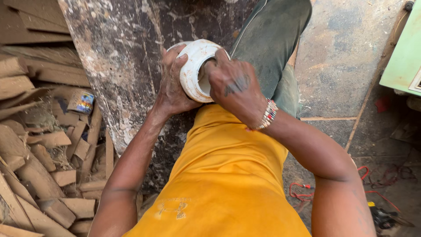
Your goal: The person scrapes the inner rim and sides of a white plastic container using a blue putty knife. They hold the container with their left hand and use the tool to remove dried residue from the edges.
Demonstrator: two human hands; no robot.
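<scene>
A round white pipe fitting (193, 66), stained with brown dust, sits in front of my chest with its open mouth facing me. My left hand (173, 83) wraps around its left side and grips it. My right hand (232, 85) is at the fitting's right rim, with its fingers reaching into the opening; what the fingertips touch inside is hidden. A beaded bracelet sits on my right wrist. I wear a yellow shirt and grey trousers.
A paint-spattered dark board (127, 57) lies under my hands. A heap of wood offcuts (39, 153) fills the left side, with a small printed packet (82, 101) among them. Red wires (302, 193) lie on the floor at the right. A pale green cabinet (405, 52) stands at the far right.
</scene>
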